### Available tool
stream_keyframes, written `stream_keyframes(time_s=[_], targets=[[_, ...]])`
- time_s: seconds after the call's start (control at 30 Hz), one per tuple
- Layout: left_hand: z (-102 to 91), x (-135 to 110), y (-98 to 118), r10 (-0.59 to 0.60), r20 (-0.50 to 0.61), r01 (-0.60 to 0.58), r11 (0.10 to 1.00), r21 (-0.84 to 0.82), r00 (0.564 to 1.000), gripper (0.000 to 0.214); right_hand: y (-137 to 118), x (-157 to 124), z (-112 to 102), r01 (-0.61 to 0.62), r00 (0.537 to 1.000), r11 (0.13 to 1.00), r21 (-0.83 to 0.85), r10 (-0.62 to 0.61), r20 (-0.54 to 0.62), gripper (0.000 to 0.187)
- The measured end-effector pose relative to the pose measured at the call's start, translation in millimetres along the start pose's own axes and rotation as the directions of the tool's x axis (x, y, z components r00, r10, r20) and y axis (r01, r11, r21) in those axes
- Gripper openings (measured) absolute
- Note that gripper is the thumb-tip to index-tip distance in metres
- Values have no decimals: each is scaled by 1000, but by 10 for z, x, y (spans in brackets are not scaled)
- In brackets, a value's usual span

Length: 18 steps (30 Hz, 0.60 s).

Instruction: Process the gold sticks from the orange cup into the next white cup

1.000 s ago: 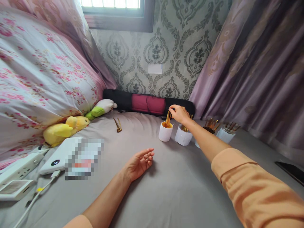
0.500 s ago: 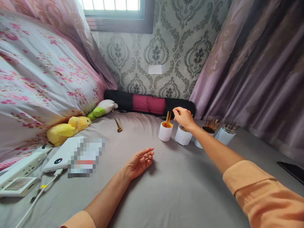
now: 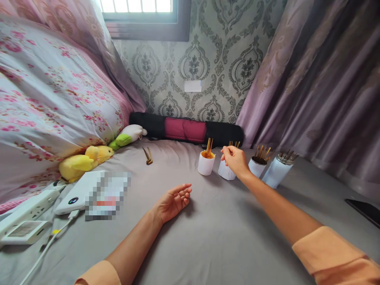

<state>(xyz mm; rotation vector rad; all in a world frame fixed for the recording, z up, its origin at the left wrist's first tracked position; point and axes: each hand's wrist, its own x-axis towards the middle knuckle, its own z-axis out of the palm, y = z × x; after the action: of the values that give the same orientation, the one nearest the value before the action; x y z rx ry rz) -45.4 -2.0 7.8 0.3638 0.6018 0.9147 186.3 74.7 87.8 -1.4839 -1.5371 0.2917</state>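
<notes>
My right hand (image 3: 235, 160) hovers over a white cup (image 3: 225, 171), fingers curled loosely with nothing seen in them. Gold utensils stand in that cup. Just left stands another white cup (image 3: 206, 164) with gold utensil handles (image 3: 209, 147) sticking up. Two more holders (image 3: 256, 165) (image 3: 276, 171) with utensils stand to the right. My left hand (image 3: 173, 202) lies palm up on the grey sheet (image 3: 208, 237), fingers relaxed and apart, empty. A pair of gold utensils (image 3: 147, 155) lies loose on the sheet farther back.
A floral duvet (image 3: 50, 103) is piled at the left with plush toys (image 3: 86, 156) (image 3: 127, 134) beside it. A power bank (image 3: 75, 194), power strip (image 3: 26, 208) and cable lie front left. A black and maroon roll (image 3: 184, 130) lies along the wall. A dark phone (image 3: 363, 209) is at the right.
My right hand let go of the utensils in the left cup and pulled back and down to the neighbouring cup. The left hand has stayed still.
</notes>
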Motion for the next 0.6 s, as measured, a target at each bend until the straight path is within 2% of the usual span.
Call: stream_keyframes(time_s=[0.13, 0.37, 0.6], targets=[[-7, 5, -7, 4, 5, -4, 1000, 3, 1000, 20, 22, -195, 61, -84, 995, 988, 130, 78, 57, 38], [-10, 9, -11, 8, -5, -8, 1000, 14, 1000, 18, 45, -467, 235, -197, 976, 949, 247, 166, 140, 36], [-27, 21, -23, 21, -7, -21, 1000, 12, 1000, 16, 53, -746, 611, -329, 935, 881, 339, 252, 250, 32]])
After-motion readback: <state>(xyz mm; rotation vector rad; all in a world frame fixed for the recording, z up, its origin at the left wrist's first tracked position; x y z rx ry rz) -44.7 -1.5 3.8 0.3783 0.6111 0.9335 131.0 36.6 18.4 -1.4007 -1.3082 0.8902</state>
